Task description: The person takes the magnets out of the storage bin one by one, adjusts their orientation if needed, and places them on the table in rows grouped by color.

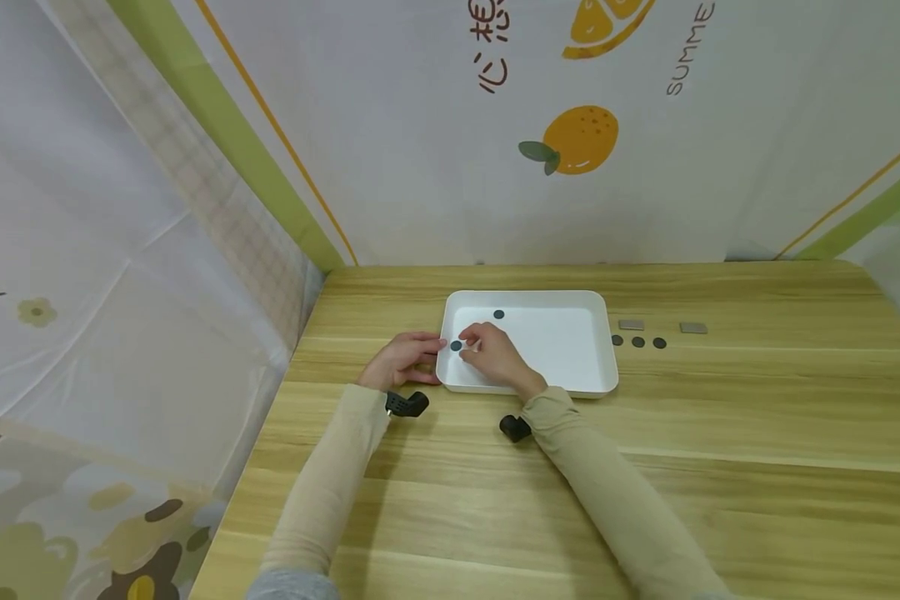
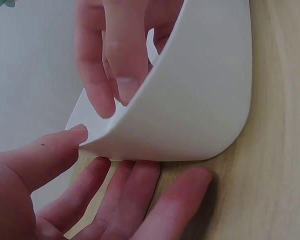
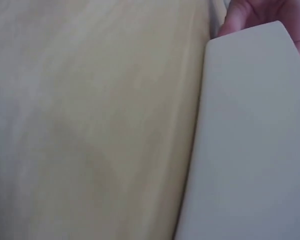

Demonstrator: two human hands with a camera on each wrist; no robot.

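Note:
My left hand point(image 1: 403, 360) rests at the left end of the white tray point(image 1: 562, 350). In the left wrist view one fingertip touches the tray's rim, and the other fingers lie along the outer wall. Inside the tray, my right hand point(image 1: 495, 357) reaches down toward the left end, thumb and index finger parted. Just beyond their tips a small dark disc point(image 1: 456, 346) lies on the tray floor. Another dark disc point(image 1: 498, 314) sits near the back wall. The right wrist view shows mostly sleeve and tray wall point(image 3: 250, 135).
Right of the tray, three dark discs lie in a row, the middle one point(image 1: 637, 342) beside the end one point(image 1: 660, 342). Behind them are two grey rectangular pieces point(image 1: 631, 325). All stand on a wood-grain table point(image 1: 720, 433); a printed curtain point(image 1: 420, 167) hangs behind it.

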